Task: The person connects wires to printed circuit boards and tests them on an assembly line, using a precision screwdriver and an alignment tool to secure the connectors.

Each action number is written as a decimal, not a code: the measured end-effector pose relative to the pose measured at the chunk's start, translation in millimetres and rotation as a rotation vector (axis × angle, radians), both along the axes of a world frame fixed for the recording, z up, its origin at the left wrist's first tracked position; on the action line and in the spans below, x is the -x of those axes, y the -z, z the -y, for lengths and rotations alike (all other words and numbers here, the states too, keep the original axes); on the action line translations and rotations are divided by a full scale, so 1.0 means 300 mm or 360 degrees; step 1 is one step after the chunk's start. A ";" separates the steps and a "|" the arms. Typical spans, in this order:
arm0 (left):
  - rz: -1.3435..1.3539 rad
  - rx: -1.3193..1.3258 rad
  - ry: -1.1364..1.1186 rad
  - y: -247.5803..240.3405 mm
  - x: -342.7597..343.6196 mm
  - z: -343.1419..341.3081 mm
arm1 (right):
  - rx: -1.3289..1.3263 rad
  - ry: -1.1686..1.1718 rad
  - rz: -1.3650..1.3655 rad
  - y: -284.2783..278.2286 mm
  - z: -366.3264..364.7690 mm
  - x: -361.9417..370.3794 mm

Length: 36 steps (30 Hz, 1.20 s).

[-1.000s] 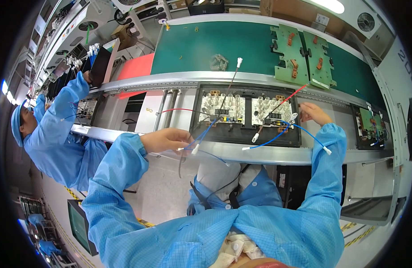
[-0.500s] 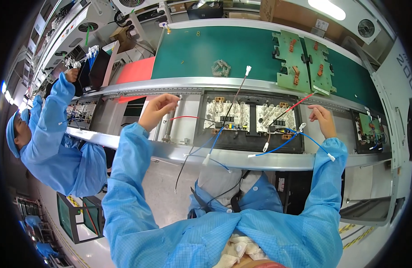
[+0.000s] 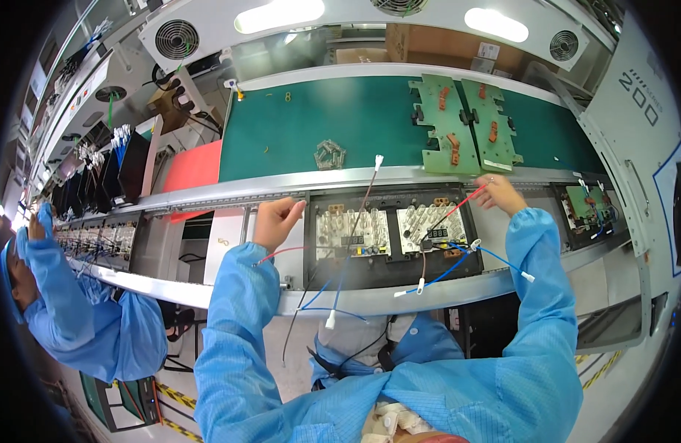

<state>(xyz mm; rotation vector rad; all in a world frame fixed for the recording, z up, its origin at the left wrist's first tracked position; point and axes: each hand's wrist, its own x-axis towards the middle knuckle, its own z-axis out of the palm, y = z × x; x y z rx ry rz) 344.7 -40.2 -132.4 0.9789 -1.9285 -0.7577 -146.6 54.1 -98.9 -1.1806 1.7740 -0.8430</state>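
A black tray on the rail in front of me holds two circuit boards, a left board and a right board, each with a small digit display. My left hand is closed beside the tray's left edge; whatever its fingers hold is hidden. At the tray's upper right corner, my right hand pinches the end of a red wire rising from the right board. Another red wire curves out left. Blue wires with white connectors spread over the tray's front edge.
Beyond the rail, a green mat carries a pile of small clear parts and green fixture plates with orange clips. Another board tray sits farther right on the line. To the left, a co-worker in a blue sleeve works at similar boards.
My right hand has moved left to the red wire's end and closed on it. My left hand has curled its fingers near the tray edge. The view has tilted upward.
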 end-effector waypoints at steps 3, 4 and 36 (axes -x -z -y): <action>-0.0077 -0.0019 -0.0026 -0.012 0.014 -0.006 | 0.0047 0.0123 0.0410 0.059 0.017 -0.007; -0.0109 -0.0027 -0.0069 -0.019 0.006 -0.012 | 0.0119 0.0172 0.0655 0.068 0.017 -0.027; -0.0502 -0.0194 -0.0321 0.122 -0.119 0.142 | 0.1040 0.0494 0.0462 -0.341 -0.042 -0.189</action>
